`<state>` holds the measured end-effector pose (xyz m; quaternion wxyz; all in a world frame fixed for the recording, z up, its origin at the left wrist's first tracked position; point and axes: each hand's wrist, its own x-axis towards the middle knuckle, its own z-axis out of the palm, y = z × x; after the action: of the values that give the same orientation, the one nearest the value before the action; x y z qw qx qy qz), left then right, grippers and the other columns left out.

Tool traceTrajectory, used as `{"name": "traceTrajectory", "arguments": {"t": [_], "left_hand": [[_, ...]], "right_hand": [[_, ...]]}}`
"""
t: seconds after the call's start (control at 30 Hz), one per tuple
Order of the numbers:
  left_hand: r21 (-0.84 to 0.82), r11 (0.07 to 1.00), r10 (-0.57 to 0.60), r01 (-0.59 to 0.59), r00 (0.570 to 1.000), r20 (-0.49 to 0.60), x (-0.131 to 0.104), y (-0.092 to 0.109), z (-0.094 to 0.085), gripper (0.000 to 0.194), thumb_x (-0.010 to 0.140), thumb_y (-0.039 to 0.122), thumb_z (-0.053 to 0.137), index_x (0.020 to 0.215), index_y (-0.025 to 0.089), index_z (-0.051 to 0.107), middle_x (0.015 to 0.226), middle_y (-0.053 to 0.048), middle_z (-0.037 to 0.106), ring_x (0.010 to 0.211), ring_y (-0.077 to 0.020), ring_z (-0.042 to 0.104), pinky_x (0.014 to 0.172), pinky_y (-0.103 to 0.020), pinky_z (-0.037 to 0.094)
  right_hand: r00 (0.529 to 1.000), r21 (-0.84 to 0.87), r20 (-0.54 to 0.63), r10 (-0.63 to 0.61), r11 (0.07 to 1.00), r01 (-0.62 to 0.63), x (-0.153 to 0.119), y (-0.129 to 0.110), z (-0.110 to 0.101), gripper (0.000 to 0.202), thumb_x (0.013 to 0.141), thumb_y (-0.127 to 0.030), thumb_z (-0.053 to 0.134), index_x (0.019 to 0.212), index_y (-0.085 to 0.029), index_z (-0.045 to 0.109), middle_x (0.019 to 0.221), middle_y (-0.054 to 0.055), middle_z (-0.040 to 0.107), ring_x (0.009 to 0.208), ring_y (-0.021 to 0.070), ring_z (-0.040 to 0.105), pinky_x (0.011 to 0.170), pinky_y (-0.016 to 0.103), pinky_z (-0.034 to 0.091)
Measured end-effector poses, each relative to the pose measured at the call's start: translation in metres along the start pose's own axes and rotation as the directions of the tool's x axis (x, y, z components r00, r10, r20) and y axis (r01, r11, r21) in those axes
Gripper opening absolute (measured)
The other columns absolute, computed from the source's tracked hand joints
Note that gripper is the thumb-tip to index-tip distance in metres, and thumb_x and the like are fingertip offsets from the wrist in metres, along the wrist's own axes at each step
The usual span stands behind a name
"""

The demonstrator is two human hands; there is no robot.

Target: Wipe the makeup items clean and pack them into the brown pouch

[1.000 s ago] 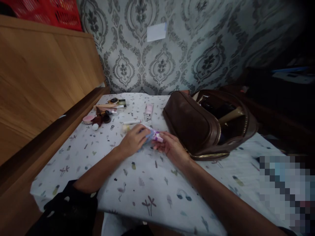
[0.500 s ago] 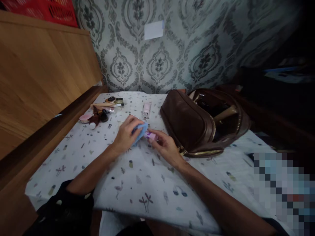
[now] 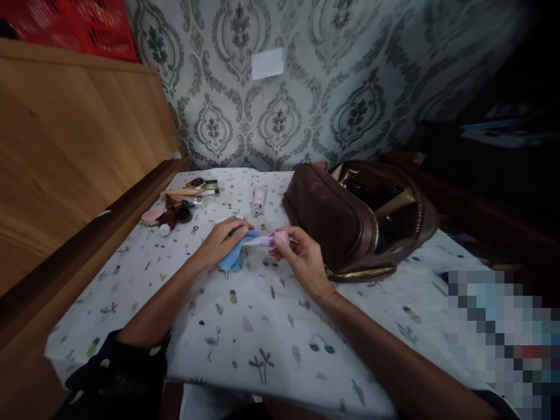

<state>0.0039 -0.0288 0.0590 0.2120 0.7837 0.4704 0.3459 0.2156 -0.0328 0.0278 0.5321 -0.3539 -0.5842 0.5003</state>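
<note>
A blue cloth (image 3: 233, 258) is gripped in my left hand (image 3: 223, 240), its lower edge hanging just above the table. My right hand (image 3: 304, 256) pinches a small pink and purple tube (image 3: 266, 240) by its wider pink end. The tube's pale other end points left and touches the cloth. Behind my hands a light pink tube (image 3: 259, 201) lies on the patterned tablecloth (image 3: 245, 350). An open brown bag (image 3: 328, 216) stands right beside my right hand, with several items inside.
Several cosmetics, among them a pink round compact (image 3: 152, 216) and a white-capped item (image 3: 164, 230), lie at the table's back left. A wooden cabinet (image 3: 87, 128) borders the left side, with a red basket (image 3: 100, 29) on top.
My right hand has shifted slightly right with the tube, so more of the tube shows outside the cloth. My left hand has moved slightly down, and the cloth hangs lower. The view has tilted a little.
</note>
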Motion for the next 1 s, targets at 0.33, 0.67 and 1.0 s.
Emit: {"name": "traceTrajectory", "arguments": {"t": [0.33,0.67,1.0], "left_hand": [[-0.341,0.908,-0.158,0.243,0.953,0.258,-0.004,-0.007,0.014,0.037,0.082,0.048,0.065,0.1,0.015,0.064,0.077,0.001,0.059,0.064,-0.0119,0.052,0.057,-0.022,0.038],[-0.451,0.816,-0.31,0.361,0.932,0.185,-0.003,-0.014,0.013,0.045,0.071,0.055,0.074,0.08,0.012,0.064,0.06,0.003,0.052,0.052,-0.0085,0.042,0.048,-0.021,0.029],[-0.17,0.94,-0.265,0.297,0.945,0.191,-0.004,0.007,0.014,0.057,0.081,0.068,0.051,0.069,0.013,0.059,0.056,0.003,0.045,0.054,-0.0105,0.039,0.049,-0.022,0.028]], "right_hand": [[0.994,0.254,-0.003,0.113,0.961,-0.109,0.006,-0.007,-0.003,0.044,0.071,-0.054,0.077,0.09,-0.017,0.061,0.069,-0.003,0.061,0.053,0.01,0.06,0.045,0.021,0.049],[0.994,0.258,0.109,0.001,0.966,-0.03,0.009,-0.011,-0.009,0.041,0.074,-0.042,0.078,0.106,-0.02,0.066,0.083,0.0,0.064,0.063,0.0114,0.061,0.051,0.023,0.048],[0.997,0.143,0.059,-0.059,0.989,0.05,0.005,-0.013,-0.008,0.044,0.078,-0.051,0.071,0.105,-0.018,0.06,0.07,-0.002,0.059,0.053,0.0104,0.057,0.046,0.022,0.045]]}}
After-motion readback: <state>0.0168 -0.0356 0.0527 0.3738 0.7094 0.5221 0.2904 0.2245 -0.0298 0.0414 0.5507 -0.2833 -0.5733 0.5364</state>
